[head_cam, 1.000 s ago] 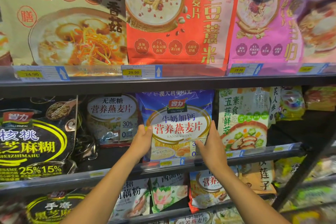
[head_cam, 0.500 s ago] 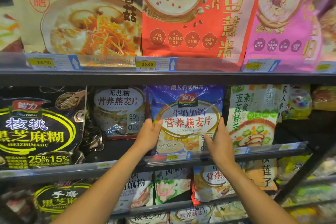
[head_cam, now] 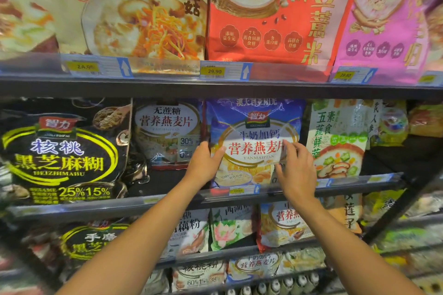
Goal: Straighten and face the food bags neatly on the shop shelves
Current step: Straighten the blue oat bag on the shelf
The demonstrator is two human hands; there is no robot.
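On the middle shelf (head_cam: 100, 203), both hands have slid higher up the blue glossy plastic oatmeal bag (head_cam: 254, 124). The left hand (head_cam: 203, 165) grips its left edge, and the right hand (head_cam: 297, 172) presses released fingers (head_cam: 288, 149) on its front. The bag looks nearly faced.

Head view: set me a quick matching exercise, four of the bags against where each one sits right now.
Bags:
1. blue oat bag
2. black sesame bag
3. red bag
4. pink bag

Places:
A. middle shelf, left end
B. top shelf, directly above the blue one
C. middle shelf, left hand and right hand on it
D. top shelf, above the green-and-white vegetable bag

Pairs: 1-C, 2-A, 3-B, 4-D
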